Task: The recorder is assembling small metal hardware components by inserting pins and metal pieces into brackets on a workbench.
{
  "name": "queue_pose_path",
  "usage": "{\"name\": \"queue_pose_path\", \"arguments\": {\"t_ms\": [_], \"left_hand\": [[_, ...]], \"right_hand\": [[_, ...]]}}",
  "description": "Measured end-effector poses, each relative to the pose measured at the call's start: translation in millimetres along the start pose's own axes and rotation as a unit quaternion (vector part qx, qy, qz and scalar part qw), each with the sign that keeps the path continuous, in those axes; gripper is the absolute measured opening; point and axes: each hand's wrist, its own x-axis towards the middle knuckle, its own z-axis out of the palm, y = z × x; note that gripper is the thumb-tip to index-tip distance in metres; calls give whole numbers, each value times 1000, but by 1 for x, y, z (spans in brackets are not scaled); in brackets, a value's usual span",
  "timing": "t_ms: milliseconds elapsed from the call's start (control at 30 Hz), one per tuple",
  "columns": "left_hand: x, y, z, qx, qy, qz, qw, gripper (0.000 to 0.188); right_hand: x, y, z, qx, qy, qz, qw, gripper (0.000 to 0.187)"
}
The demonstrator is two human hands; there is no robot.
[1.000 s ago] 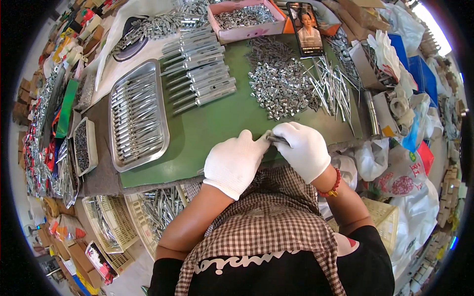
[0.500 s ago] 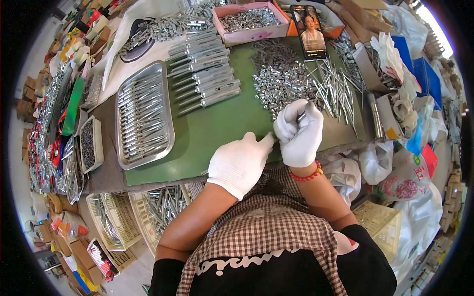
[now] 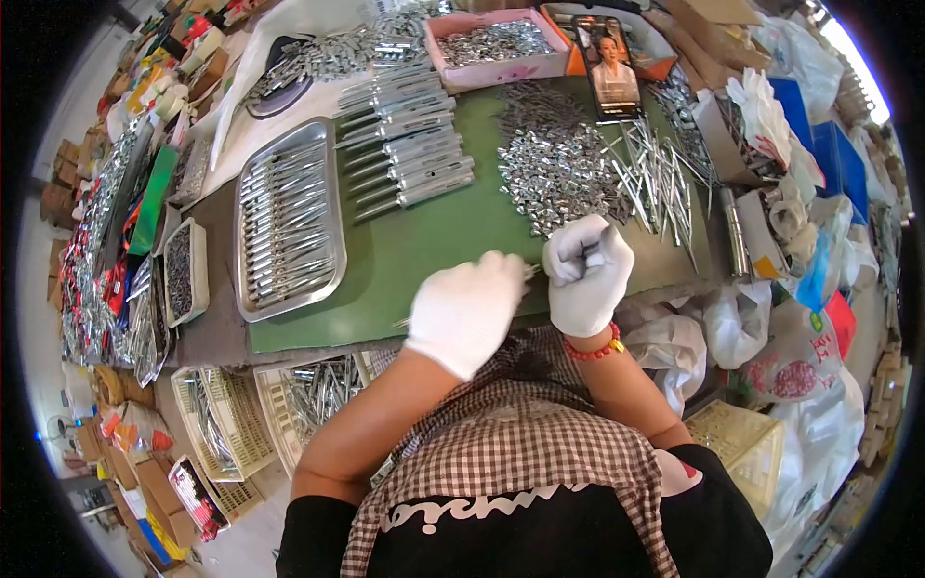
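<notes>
Both my hands wear white gloves and work close together at the near edge of the green work mat (image 3: 405, 255). My left hand (image 3: 467, 310) is closed around a thin metal rod (image 3: 531, 271); its tip shows past the fingers, and the palm hides most of it. Just to the right, my right hand (image 3: 590, 279) is curled with fingertips pinched; whatever they hold is hidden. Beyond it lies a heap of small silver metal caps (image 3: 554, 178), with loose thin metal rods (image 3: 660, 183) to its right and small dark pieces (image 3: 540, 108) behind.
A metal tray (image 3: 339, 275) holds rows of slim metal assemblies. Thicker metal tubes with rods (image 3: 409, 154) are stacked beside it. A pink box (image 3: 462, 85) of small parts and a phone (image 3: 609, 72) stand at the back. Plastic baskets (image 3: 236, 433) sit below the table's edge.
My left hand's fingers have curled in, and a rod tip now shows beyond them. My right hand stays pinched, slightly lower. The whole view has shifted a little.
</notes>
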Motion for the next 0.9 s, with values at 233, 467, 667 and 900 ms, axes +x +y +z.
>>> {"name": "queue_pose_path", "arguments": {"t_ms": [233,467,667,900], "left_hand": [[-189,-80,31,43,186,-249,949,26],[-175,-76,10,106,244,-206,942,30],[8,-78,-24,70,240,-15,968,22],[111,-134,-28,181,102,-63,976,18]], "right_hand": [[-1,-10,2,-48,2,34,998,35],[-1,-12,13,-86,-11,61,994,26],[0,-16,16,-155,16,139,978,13],[-1,-15,20,-243,-11,138,960,9]]}}
